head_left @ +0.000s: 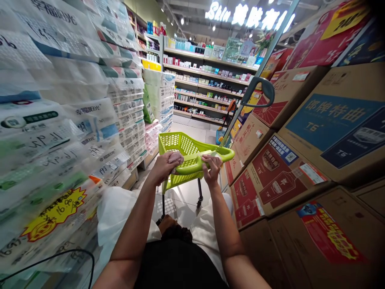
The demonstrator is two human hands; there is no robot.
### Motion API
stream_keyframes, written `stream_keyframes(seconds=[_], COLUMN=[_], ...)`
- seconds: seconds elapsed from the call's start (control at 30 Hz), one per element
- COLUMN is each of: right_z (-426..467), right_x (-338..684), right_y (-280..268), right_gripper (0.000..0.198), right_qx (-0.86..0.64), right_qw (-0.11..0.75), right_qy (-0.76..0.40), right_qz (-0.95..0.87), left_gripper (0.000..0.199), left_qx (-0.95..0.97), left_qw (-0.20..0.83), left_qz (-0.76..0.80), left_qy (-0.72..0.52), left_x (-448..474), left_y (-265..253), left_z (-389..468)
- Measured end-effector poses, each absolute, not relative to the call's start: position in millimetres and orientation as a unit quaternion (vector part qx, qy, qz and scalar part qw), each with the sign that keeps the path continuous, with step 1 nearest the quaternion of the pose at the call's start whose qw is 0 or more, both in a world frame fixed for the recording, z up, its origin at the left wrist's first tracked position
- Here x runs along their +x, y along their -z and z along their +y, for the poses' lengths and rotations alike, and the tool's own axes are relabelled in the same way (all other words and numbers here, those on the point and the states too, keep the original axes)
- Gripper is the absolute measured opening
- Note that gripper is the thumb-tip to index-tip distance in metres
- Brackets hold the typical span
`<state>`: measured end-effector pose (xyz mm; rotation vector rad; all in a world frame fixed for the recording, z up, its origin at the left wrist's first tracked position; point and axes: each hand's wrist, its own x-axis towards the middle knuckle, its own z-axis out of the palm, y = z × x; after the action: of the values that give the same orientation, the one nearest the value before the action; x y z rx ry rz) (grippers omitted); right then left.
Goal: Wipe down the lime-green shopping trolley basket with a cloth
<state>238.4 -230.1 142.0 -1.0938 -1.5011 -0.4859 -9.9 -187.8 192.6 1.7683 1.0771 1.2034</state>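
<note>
A lime-green plastic shopping cart (185, 145) with a perforated basket stands in front of me, its handle toward my body. My left hand (164, 167) is closed around a crumpled pinkish cloth (177, 157), which rests against the left end of the handle. On the right part of the handle, my right hand (212, 168) is closed with its fingers curled over the rim. A pale patch shows beside those fingers; I cannot tell whether it is a label or a wipe. The basket's inside is partly hidden by the handle.
Tall stacks of wrapped tissue packs (87, 112) line the left side. Cardboard cartons (300, 168) are piled close on the right. A grey pole with a looped handle (258, 93) leans beside them. Shelves of small boxed goods (207, 74) stand ahead, past the tiled floor (192, 125).
</note>
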Motion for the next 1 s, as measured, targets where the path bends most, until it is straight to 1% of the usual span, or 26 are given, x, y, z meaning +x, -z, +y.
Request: stream_keyframes(seconds=[0.07,0.13,0.27,0.33,0.43,0.5,0.57,0.63,0.7,0.77,0.83,0.9,1.0], right_z=[-230,-230,-230,-230,-232,-233,-234,-235,-236,-237,-236,-234,-232], right_x=[239,238,234,233,234,237,239,241,242,243,243,243,242], right_y=[-143,-144,-146,-147,-146,-146,-147,-148,-149,-150,-150,-148,-146], right_gripper=[0.02,0.02,0.021,0.021,0.021,0.022,0.023,0.023,0.022,0.022,0.022,0.021,0.019], right_qx=[-0.46,-0.457,-0.456,-0.456,-0.463,-0.467,-0.47,-0.474,-0.472,-0.464,-0.456,-0.452,-0.438], right_qw=[0.58,0.587,0.599,0.606,0.608,0.608,0.607,0.605,0.604,0.608,0.612,0.614,0.618], right_qy=[0.199,0.192,0.185,0.178,0.165,0.158,0.157,0.159,0.162,0.164,0.165,0.167,0.174], right_qz=[-0.642,-0.64,-0.632,-0.627,-0.624,-0.623,-0.622,-0.62,-0.621,-0.623,-0.624,-0.625,-0.629], left_gripper=[0.022,0.025,0.03,0.029,0.029,0.031,0.028,0.029,0.039,0.046,0.041,0.034,0.03], left_qx=[0.688,0.667,0.591,0.539,0.451,0.426,0.491,0.62,0.722,0.752,0.723,0.67,0.624], left_qw=[0.363,0.377,0.366,0.328,0.264,0.275,0.293,0.3,0.31,0.337,0.366,0.378,0.361], left_qz=[0.438,0.453,0.466,0.475,0.491,0.479,0.437,0.378,0.335,0.34,0.383,0.434,0.467], left_qy=[-0.451,-0.455,-0.547,-0.614,-0.697,-0.717,-0.694,-0.619,-0.52,-0.454,-0.444,-0.469,-0.512], left_x=[-10,-11,-9,-2,14,20,19,11,2,-2,-3,-2,-3], left_y=[-192,-182,-150,-134,-120,-120,-132,-152,-171,-181,-180,-169,-153], left_z=[-166,-138,-109,-120,-160,-186,-199,-196,-180,-156,-130,-109,-97])
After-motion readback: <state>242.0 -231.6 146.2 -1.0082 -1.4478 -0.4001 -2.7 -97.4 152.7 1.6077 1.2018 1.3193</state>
